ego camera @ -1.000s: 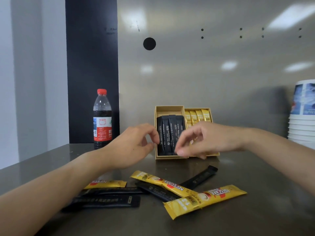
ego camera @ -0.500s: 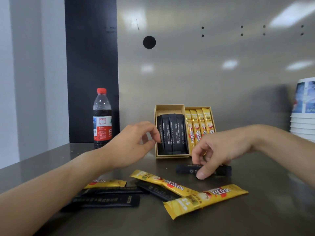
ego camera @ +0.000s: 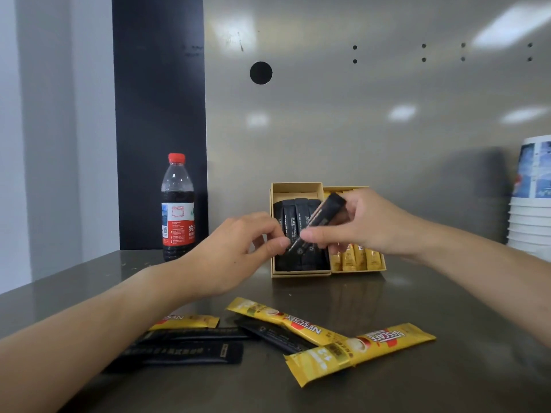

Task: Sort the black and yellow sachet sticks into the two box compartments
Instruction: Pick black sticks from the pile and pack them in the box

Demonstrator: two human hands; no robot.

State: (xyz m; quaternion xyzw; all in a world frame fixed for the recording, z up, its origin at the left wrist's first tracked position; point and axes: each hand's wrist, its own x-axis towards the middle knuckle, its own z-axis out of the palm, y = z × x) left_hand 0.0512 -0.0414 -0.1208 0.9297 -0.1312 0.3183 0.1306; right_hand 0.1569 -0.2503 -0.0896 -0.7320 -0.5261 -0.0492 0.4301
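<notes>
A tan two-compartment box [ego camera: 301, 274] stands at the back of the steel counter; black sticks fill its left half, yellow sticks [ego camera: 359, 257] its right. My right hand [ego camera: 362, 225] grips a black sachet stick [ego camera: 320, 220], tilted in the air just in front of the black compartment. My left hand [ego camera: 238, 251] pinches that stick's lower end with thumb and fingertip. Loose on the counter in front lie three yellow sticks [ego camera: 362, 350] [ego camera: 286, 320] [ego camera: 186, 321] and several black ones [ego camera: 179, 353].
A cola bottle [ego camera: 177, 208] with a red cap stands left of the box, in front of a black panel. A stack of paper cups [ego camera: 532, 201] rises at the right edge. A steel wall [ego camera: 387, 114] backs the counter.
My right hand has picked a black stick up off the counter and raised it in front of the box. My left hand has moved right and taken the stick's lower end.
</notes>
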